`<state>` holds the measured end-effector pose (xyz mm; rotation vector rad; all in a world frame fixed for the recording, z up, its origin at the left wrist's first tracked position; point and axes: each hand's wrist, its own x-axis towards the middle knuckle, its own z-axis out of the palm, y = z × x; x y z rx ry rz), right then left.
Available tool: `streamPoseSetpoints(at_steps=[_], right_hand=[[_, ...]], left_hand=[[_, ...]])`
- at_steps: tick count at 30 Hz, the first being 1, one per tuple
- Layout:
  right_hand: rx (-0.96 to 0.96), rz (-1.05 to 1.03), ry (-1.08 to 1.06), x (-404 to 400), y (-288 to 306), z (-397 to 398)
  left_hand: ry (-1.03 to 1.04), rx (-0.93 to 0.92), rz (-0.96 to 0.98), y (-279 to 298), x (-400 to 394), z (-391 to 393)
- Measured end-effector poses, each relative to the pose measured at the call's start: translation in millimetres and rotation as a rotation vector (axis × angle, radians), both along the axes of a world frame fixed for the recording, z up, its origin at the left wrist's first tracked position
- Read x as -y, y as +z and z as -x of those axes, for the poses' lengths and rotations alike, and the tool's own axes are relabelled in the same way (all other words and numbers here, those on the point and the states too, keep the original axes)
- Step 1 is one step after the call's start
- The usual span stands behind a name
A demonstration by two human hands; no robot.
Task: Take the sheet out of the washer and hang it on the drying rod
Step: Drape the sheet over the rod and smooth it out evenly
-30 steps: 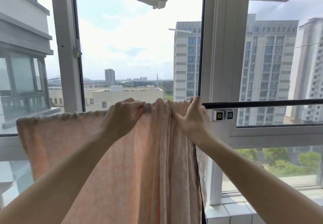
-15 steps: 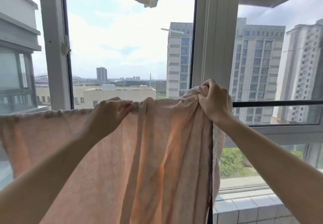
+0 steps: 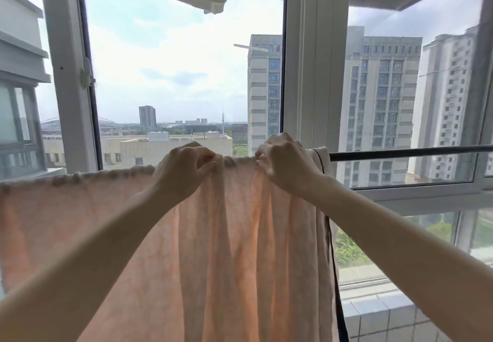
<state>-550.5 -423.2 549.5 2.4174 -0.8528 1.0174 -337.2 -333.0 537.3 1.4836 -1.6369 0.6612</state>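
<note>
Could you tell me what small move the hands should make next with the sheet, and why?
Probably slide the right hand right along the rod, spreading the sheet. It hangs bunched in folds between the right hand and the left hand, both pinching its top edge, and bare rod remains to the right.

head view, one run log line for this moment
peach cotton sheet: draped on dark metal rod | left hand: pinches top edge | right hand: pinches top edge

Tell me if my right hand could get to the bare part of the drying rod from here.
Probably yes. The right hand grips the sheet at its top edge, and the bare rod begins just past the sheet's right edge with nothing in between.
</note>
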Motion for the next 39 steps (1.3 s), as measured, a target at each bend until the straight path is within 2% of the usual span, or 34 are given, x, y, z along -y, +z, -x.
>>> streamPoseSetpoints(at_steps=[8,15,19,28,34,39], right_hand=[[0.147,0.047,0.067,10,-4,-19],[0.390,-0.090,-0.251,34,1,5],[0.362,-0.085,-0.354,44,2,25],[0.305,-0.027,-0.305,42,-3,22],[0.294,-0.027,-0.274,45,-5,25],[0.231,-0.006,-0.130,50,-12,35]], left_hand=[[-0.017,-0.158,0.013,11,4,0],[-0.151,-0.151,-0.087,4,-5,-12],[-0.072,-0.072,-0.040,1,-11,-23],[-0.013,-0.102,-0.016,5,-24,-47],[0.064,-0.324,0.263,-3,-21,-45],[0.122,-0.209,0.086,-9,-26,-28]])
